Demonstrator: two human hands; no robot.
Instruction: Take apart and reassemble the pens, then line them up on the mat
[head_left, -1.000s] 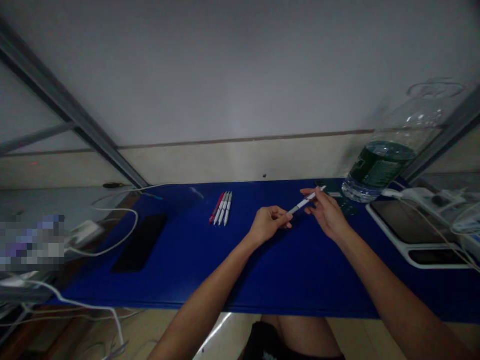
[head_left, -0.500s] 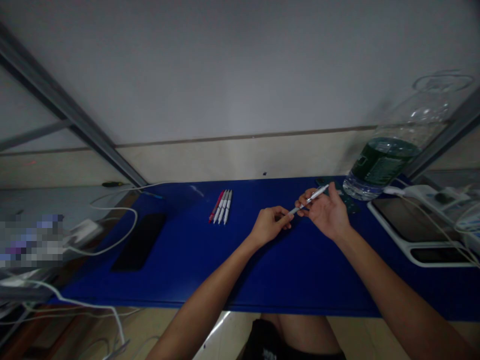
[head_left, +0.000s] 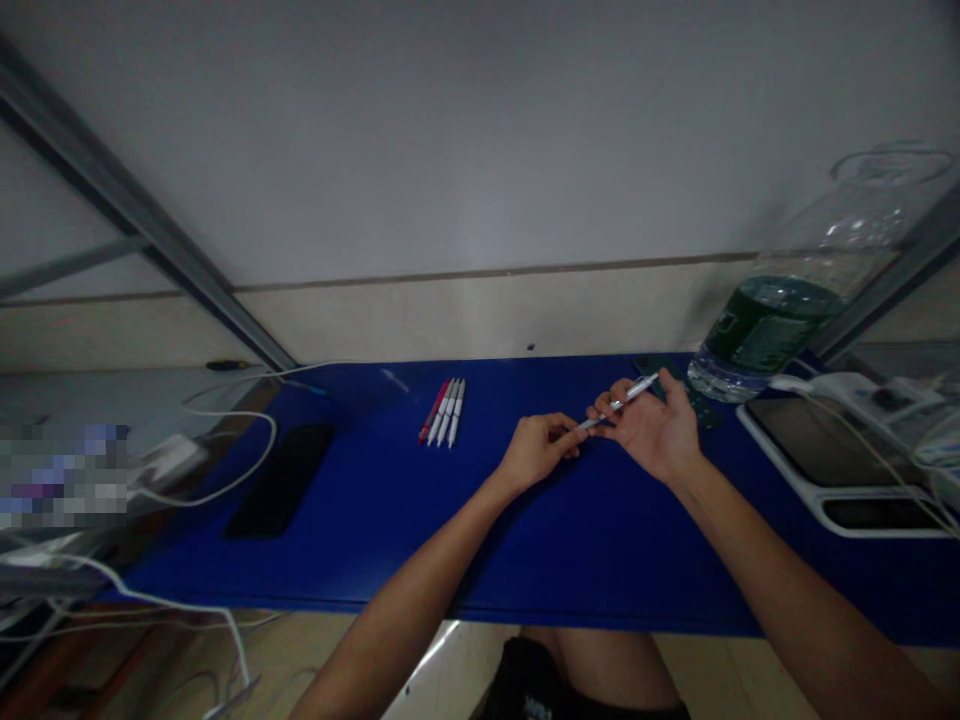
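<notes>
A silver-and-white pen [head_left: 632, 391] slants up to the right between my two hands, above the blue tabletop [head_left: 600, 550]. My left hand [head_left: 537, 448] pinches its lower end between thumb and fingertips. Palm turned up, my right hand [head_left: 651, 425] has its fingers curled about the pen's upper part, the thumb near the tip of that end. To the left, a red pen [head_left: 433, 412] lies beside three white pens with grey ends [head_left: 452, 412], side by side and roughly parallel.
A large clear bottle [head_left: 780, 310] with a green label stands at the back right, by a white scale-like device [head_left: 825, 450] and cables. A dark green flat thing [head_left: 701, 408] lies behind my right hand. A black phone-like slab [head_left: 281, 480] and a white cable [head_left: 255, 495] are at left.
The fingers of my right hand have shifted slightly along the pen. My left hand keeps its pinch, and the pens on the table have not moved.
</notes>
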